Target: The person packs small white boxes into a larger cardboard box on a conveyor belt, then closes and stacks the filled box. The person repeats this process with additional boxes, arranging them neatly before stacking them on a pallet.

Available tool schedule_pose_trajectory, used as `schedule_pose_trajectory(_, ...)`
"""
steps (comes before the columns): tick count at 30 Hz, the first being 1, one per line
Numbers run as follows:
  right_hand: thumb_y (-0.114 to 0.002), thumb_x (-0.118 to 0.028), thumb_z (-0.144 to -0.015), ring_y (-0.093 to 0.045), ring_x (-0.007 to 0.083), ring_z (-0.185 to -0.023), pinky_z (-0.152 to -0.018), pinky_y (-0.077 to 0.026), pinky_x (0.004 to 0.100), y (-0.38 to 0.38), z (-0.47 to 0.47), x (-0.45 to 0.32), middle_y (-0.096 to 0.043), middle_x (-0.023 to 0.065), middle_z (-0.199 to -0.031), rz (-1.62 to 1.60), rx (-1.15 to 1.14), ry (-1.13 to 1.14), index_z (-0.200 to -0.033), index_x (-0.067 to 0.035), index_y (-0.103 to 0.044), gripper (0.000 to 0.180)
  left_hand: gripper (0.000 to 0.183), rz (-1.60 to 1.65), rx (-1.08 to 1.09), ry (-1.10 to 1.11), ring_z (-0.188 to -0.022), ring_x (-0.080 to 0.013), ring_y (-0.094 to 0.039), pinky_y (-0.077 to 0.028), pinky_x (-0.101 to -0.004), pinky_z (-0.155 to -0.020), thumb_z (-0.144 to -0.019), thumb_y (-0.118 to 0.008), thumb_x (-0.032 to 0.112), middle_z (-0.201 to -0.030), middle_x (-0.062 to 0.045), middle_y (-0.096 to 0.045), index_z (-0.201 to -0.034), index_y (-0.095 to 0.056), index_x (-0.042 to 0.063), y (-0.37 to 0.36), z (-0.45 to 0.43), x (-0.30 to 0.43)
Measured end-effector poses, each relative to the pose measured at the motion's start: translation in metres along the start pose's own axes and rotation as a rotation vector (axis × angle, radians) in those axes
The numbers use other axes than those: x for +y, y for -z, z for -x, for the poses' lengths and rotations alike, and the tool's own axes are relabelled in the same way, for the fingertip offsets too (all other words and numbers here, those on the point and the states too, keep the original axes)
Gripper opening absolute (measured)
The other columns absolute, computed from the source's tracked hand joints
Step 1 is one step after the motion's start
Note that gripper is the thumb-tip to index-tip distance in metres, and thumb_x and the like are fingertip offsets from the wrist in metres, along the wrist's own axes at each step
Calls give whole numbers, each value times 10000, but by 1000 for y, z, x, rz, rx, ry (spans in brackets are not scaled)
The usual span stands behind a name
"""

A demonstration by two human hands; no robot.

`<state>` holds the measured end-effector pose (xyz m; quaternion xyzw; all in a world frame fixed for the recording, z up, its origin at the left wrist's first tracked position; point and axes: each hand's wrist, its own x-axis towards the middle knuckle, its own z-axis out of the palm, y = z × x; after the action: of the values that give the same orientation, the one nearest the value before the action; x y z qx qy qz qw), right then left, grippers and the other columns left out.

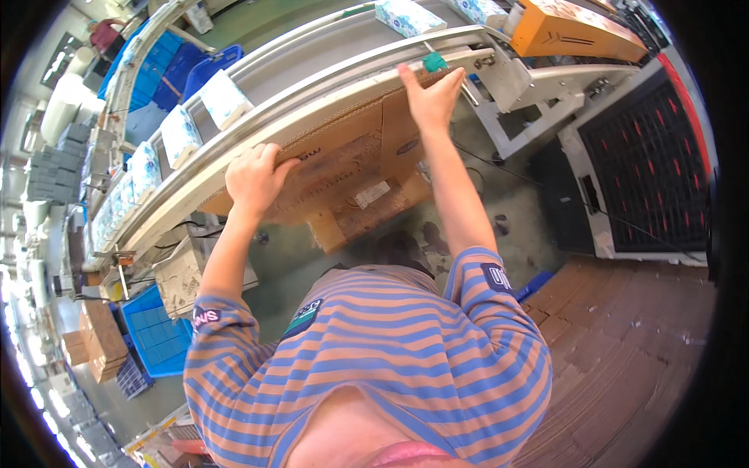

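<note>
Both my hands hold a brown corrugated cardboard sheet [351, 155] along its upper edge, close against the near rail of a conveyor [327, 88]. Toward the left end of that edge, my left hand [254, 178] has its thumb over the near face and its fingers on the far side. At the right end, my right hand [432, 99] grips the corner, thumb spread from the fingers. The sheet slants down toward me and bears printing. Below it, near the floor, is more cardboard [383, 207] with a white label; whether the two are joined, I cannot tell.
Several soft tissue packs [224, 99] sit on the conveyor. An orange machine housing [576, 35] stands at upper right, above a black grille panel [643, 169]. Flat cardboard [614, 351] is stacked at right. Left are a blue crate [155, 333] and a distant person [106, 38].
</note>
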<state>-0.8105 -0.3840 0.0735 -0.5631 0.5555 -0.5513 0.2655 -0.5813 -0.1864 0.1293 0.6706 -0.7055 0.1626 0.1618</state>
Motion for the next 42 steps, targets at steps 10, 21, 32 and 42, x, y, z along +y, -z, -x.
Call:
schedule_pose_trajectory(10, -735, -244, -657, -32, 350, -1382, -1125, -62, 354, 32, -30, 61, -40, 301, -1456, -263, -298, -32, -1378, 122, -4, 1091, 296, 415, -616, 279, -1017, -321, -541, -412, -384, -870, -907, -457, 251, -1054, -176, -588, -1091, -563, 45, 0, -45, -14)
schedule_pose_trajectory(21, -507, -13, -708, -512, 376, -1120, -965, -404, 393, 106, -93, 2, -439, 351, -1229, 907, -1098, 20, -1395, 39, -174, 765, 267, 308, 402, -186, -607, -216, -546, -444, -349, -603, -693, -593, 70, -670, -47, -553, -959, -612, 96, -58, -74, 54)
schedule_pose_trajectory(32, -654, -525, -711, -477, 337, -1141, -911, -419, 425, 77, -71, -10, -506, 185, -1255, 505, -1394, 861, -1120, -54, -594, 626, 471, 1, 129, -164, -1017, -300, -545, -409, -397, -871, -737, -651, 276, -1075, -103, -584, -1157, -533, 99, -56, -126, 40)
schedule_pose_trajectory(42, -599, -515, -777, -610, 337, -804, -703, -490, 410, 30, -45, 56, -649, 122, -887, 247, -1335, 664, -873, -49, -673, 482, 828, 275, -292, 52, -993, -324, -558, -438, -378, -843, -663, -684, 549, -1069, -173, -578, -1239, -460, -2, -38, -111, 47)
